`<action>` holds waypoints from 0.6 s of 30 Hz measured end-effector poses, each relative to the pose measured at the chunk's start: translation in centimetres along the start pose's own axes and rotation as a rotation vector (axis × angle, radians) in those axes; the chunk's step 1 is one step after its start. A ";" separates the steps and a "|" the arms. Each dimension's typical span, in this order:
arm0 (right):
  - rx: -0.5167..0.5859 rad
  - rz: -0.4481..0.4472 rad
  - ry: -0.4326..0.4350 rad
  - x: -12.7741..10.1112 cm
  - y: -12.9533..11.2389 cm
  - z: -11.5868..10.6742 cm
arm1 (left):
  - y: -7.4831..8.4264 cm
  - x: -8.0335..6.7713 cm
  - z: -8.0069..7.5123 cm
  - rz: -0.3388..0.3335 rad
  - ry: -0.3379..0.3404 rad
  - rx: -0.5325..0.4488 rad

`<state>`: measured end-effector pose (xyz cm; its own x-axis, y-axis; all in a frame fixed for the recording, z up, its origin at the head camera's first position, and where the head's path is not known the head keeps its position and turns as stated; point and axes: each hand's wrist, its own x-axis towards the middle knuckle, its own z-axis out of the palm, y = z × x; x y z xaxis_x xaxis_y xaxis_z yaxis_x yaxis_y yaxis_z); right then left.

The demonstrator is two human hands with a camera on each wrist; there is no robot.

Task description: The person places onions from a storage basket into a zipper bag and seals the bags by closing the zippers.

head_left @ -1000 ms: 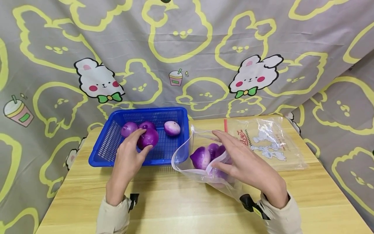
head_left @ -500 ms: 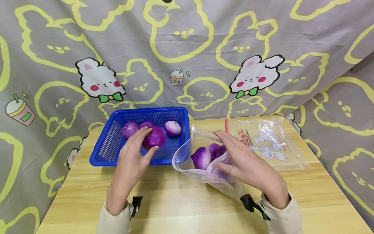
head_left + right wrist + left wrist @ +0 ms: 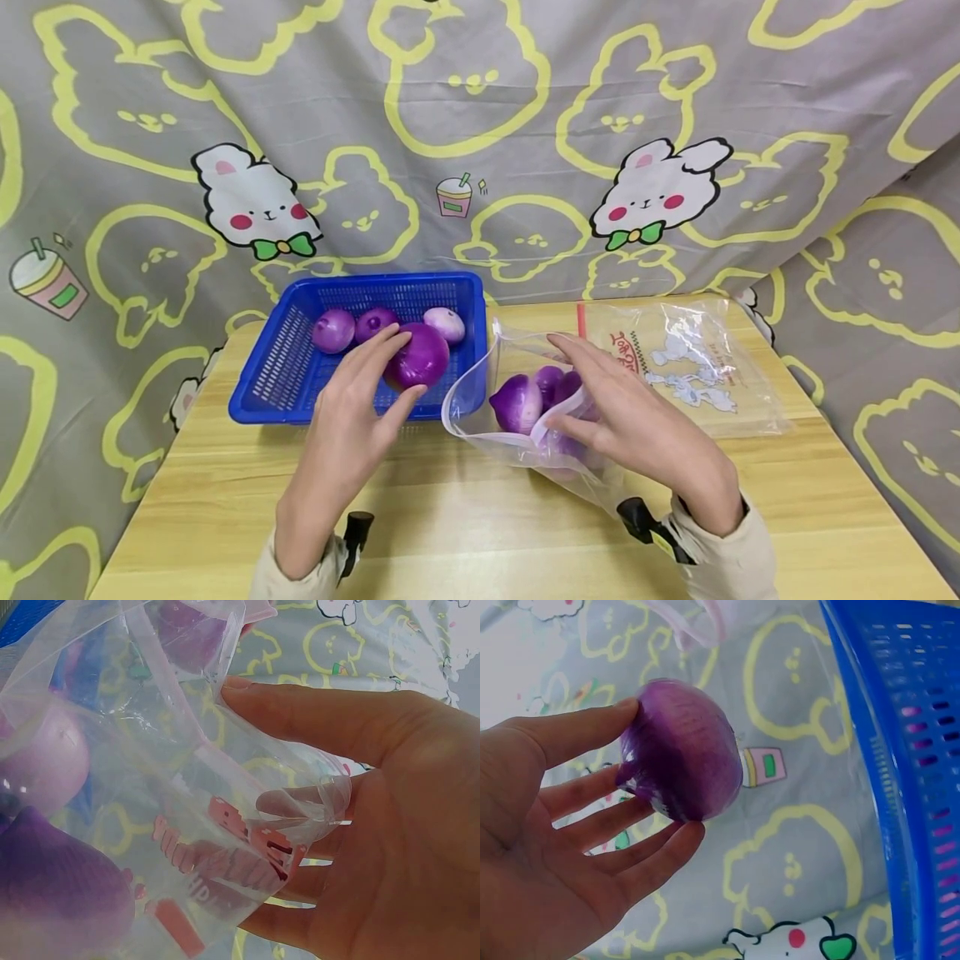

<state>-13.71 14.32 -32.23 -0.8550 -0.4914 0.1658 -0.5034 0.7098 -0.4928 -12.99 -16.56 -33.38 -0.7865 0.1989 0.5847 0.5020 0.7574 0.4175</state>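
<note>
Left hand pinches a glossy, round purple onion, fingers spread! Right hand, thumb and fingers parted, holds a crinkly clear bag.

I see a grey cloth with yellow shapes, white bunnies and pink cups on it. A flat, clear bag with a red edge lies on the wooden table.

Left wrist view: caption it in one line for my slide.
The left hand grips a purple onion between thumb and fingers, a blue basket at right.
</note>
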 end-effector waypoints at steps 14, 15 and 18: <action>0.002 -0.004 0.005 -0.2 0.0 0.0 | 3.0 -0.5 0.0 0.077 -0.047 -0.072; 0.004 -0.004 0.006 -0.2 0.0 0.0 | 3.2 -0.5 0.1 0.082 -0.056 -0.081; 0.009 -0.005 0.008 -0.3 -0.1 0.2 | 3.7 -0.7 0.5 0.104 -0.079 -0.108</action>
<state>-13.41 14.26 -32.41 -0.8534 -0.4911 0.1749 -0.5068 0.7029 -0.4991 -10.79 -13.61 -32.56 -0.7519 0.3246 0.5739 0.6148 0.6595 0.4325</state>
